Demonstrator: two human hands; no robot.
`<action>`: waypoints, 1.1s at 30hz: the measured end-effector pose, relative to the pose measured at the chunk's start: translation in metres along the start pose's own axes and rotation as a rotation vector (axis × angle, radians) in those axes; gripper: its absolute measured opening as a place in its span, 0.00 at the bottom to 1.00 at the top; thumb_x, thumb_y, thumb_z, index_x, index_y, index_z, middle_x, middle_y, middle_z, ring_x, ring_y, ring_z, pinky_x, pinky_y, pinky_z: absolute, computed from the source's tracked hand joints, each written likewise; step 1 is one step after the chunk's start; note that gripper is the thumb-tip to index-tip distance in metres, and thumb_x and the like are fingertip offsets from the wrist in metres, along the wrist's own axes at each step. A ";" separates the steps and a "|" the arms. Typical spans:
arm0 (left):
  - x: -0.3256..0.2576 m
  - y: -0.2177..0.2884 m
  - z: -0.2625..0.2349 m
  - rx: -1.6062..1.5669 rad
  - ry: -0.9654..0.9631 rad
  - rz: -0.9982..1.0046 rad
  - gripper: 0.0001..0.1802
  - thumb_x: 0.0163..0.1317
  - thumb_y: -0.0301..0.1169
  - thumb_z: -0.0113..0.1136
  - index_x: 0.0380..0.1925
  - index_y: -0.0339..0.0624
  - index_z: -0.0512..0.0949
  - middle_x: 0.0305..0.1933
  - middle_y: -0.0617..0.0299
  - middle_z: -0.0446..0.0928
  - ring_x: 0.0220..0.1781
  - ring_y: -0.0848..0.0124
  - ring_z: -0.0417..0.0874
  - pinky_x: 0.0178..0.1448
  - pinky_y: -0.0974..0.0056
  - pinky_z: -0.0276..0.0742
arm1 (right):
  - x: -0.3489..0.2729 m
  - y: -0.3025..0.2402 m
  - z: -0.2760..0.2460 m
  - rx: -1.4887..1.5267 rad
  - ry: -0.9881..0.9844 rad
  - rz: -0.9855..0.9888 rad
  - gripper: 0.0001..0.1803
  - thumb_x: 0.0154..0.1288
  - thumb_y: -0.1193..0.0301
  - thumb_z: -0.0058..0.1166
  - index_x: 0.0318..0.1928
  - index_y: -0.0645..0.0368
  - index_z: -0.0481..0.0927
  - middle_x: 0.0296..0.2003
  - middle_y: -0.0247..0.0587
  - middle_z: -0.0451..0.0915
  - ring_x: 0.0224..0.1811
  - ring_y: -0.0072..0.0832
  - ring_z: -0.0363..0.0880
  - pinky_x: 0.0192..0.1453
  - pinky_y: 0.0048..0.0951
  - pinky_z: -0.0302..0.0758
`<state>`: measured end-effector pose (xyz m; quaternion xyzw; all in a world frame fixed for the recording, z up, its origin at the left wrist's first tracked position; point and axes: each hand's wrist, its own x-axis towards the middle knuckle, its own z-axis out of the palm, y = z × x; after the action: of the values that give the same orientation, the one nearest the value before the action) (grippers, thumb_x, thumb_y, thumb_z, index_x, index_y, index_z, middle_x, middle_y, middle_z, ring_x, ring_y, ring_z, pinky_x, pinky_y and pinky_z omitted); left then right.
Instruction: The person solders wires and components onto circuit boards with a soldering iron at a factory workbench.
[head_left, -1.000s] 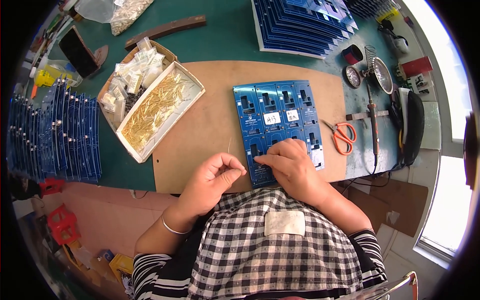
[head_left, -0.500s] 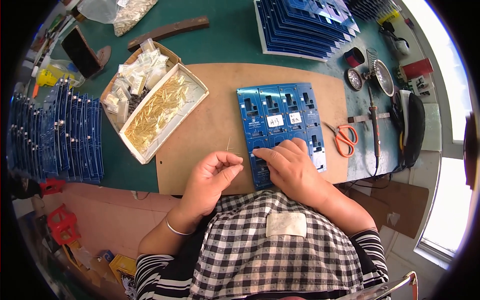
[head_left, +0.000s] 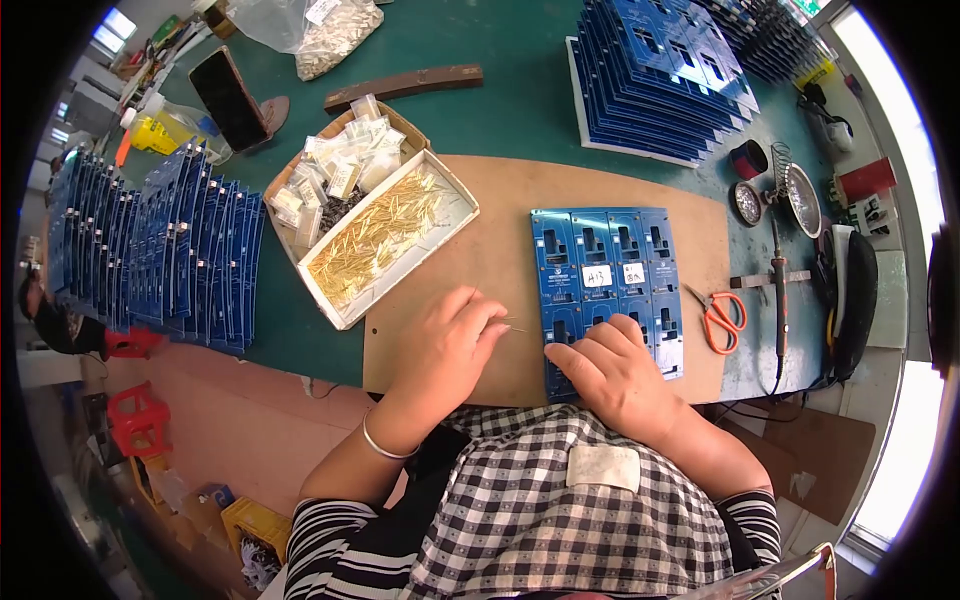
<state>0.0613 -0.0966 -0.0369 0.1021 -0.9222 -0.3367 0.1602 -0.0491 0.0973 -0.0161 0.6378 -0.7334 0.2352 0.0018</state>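
Note:
A blue panel of joined circuit boards (head_left: 560,290) with two white handwritten labels lies on the brown work board (head_left: 490,185). My right hand (head_left: 625,380) rests on the panel's near part, its fingers folded and one fingertip at the left edge. Whatever those folded fingers hold, if anything, is hidden. Left of the panel, my left hand (head_left: 455,345) has its thumb and fingertips together in a pinch. Thin metal pins (head_left: 515,326) show right beside these fingertips; whether any is gripped, I cannot make out. Many gold pins (head_left: 385,235) fill a white box (head_left: 345,318) farther left.
Small clear packets (head_left: 345,165) sit in a tray behind the pins. Blue boards stand in a row (head_left: 195,255) at left and in a stack (head_left: 650,85) at the back. Orange-handled scissors (head_left: 722,325) and a soldering iron (head_left: 780,300) lie at right; a phone (head_left: 230,100) stands far left.
The whole view has shifted, so everything appears farther right and lower. My left hand has moved away from my body, up to the loose pins. My right fingertip has slid nearer along the panel's edge.

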 end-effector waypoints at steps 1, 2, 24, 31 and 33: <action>0.004 -0.001 0.002 0.028 -0.029 0.009 0.08 0.52 0.28 0.67 0.33 0.44 0.78 0.34 0.60 0.74 0.37 0.60 0.78 0.40 0.59 0.75 | 0.001 0.000 -0.001 0.001 0.003 -0.004 0.21 0.47 0.78 0.54 0.47 0.61 0.76 0.27 0.32 0.72 0.32 0.31 0.71 0.46 0.36 0.68; 0.007 -0.002 0.002 0.055 -0.058 0.018 0.08 0.52 0.29 0.67 0.31 0.44 0.77 0.33 0.60 0.73 0.37 0.60 0.78 0.39 0.59 0.75 | 0.003 0.001 -0.003 -0.035 -0.034 -0.020 0.18 0.50 0.76 0.53 0.46 0.59 0.76 0.27 0.32 0.72 0.33 0.30 0.71 0.46 0.34 0.68; 0.018 -0.035 -0.056 0.206 0.253 -0.060 0.05 0.62 0.27 0.56 0.33 0.39 0.71 0.30 0.51 0.77 0.33 0.53 0.80 0.37 0.55 0.74 | 0.074 0.023 0.001 -0.068 -0.169 -0.151 0.03 0.51 0.71 0.54 0.27 0.52 0.74 0.27 0.35 0.74 0.36 0.33 0.73 0.44 0.34 0.67; 0.026 -0.076 -0.073 0.260 0.367 -0.079 0.04 0.57 0.26 0.60 0.33 0.42 0.76 0.32 0.55 0.78 0.35 0.54 0.80 0.38 0.55 0.76 | 0.076 0.002 0.022 -0.342 -0.249 -0.246 0.02 0.52 0.70 0.52 0.25 0.52 0.74 0.26 0.34 0.75 0.36 0.32 0.73 0.45 0.34 0.67; 0.023 -0.077 -0.068 0.216 0.374 -0.068 0.04 0.57 0.28 0.60 0.33 0.45 0.77 0.33 0.56 0.78 0.38 0.53 0.80 0.38 0.53 0.75 | 0.069 -0.006 0.028 -0.405 -0.257 -0.287 0.03 0.53 0.70 0.51 0.25 0.52 0.74 0.25 0.35 0.75 0.35 0.32 0.73 0.44 0.34 0.67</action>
<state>0.0709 -0.2015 -0.0335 0.2105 -0.9032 -0.2163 0.3051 -0.0479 0.0229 -0.0177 0.7464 -0.6619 -0.0018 0.0696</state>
